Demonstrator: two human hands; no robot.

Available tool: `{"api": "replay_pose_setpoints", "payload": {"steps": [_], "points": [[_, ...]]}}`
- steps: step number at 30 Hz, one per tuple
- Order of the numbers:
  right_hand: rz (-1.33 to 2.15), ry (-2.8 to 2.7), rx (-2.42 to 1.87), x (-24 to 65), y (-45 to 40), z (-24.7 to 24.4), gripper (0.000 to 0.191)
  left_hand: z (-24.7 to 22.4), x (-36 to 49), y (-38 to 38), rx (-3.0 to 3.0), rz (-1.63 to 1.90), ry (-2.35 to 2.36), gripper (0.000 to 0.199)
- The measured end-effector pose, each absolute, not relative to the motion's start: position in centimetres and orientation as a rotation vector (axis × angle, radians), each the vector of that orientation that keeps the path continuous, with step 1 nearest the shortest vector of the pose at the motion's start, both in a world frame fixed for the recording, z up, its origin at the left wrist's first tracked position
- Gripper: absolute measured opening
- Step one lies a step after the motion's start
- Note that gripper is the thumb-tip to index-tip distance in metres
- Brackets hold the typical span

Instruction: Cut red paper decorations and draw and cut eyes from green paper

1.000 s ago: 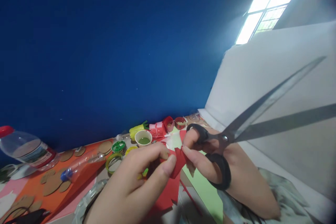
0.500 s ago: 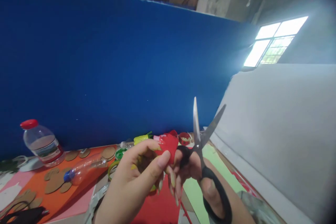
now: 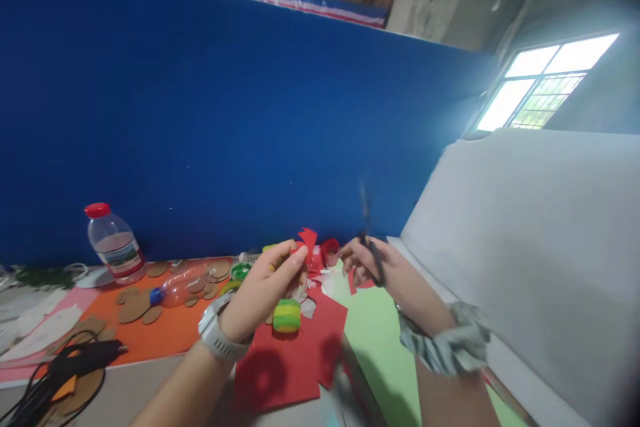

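Note:
My left hand (image 3: 273, 280), with a pale watch at the wrist, pinches a small cut piece of red paper (image 3: 309, 238) with pointed tips. To the right, my right hand (image 3: 367, 260) is closed on black-handled scissors (image 3: 373, 255), whose blades point up and are blurred. The two hands are apart. Below my left hand, a green and yellow striped roll (image 3: 287, 315) rests on red paper (image 3: 280, 373). A red ring-shaped piece (image 3: 331, 251) lies between the hands, farther back.
At the left stand a red-capped bottle (image 3: 116, 247), a lying clear bottle (image 3: 185, 285) and brown cutouts (image 3: 134, 305) on orange paper (image 3: 175, 330). Black cable and tool (image 3: 75, 360) lie front left. Green paper (image 3: 380, 340) lies right, beside a white panel (image 3: 540, 233); a blue panel (image 3: 250, 113) rises behind.
My hands have moved apart and farther from the camera. The red piece stays in my left hand, now away from the scissors. The view has shifted, showing more of the table and the striped roll.

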State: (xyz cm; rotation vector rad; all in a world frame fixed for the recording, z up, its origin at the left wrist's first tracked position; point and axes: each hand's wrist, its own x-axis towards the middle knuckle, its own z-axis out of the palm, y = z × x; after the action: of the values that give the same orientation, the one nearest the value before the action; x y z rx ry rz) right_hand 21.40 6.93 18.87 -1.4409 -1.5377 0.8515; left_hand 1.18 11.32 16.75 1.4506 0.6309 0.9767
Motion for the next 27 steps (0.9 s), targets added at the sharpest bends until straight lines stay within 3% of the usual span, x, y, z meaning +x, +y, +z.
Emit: {"api": "replay_pose_setpoints", "payload": {"steps": [3, 10, 16, 27], "points": [[0.323, -1.711, -2.032, 22.7, 7.5, 16.7, 0.034, 12.9, 0.7, 11.2, 1.416, 0.961, 0.692, 0.041], [0.246, -1.612, -2.495, 26.4, 4.0, 9.5, 0.024, 4.6, -0.9, 7.3, 1.377, 0.929, 0.806, 0.041], [0.304, -1.697, -2.616, 27.2, 2.2, 6.3, 0.023, 1.8, -1.2, 6.2, 1.350, 0.895, 0.810, 0.038], [0.160, -1.800, -2.664, 26.4, 3.0, 4.6, 0.024, -0.1, -1.9, 6.6, 1.333, 0.968, 0.820, 0.033]]}}
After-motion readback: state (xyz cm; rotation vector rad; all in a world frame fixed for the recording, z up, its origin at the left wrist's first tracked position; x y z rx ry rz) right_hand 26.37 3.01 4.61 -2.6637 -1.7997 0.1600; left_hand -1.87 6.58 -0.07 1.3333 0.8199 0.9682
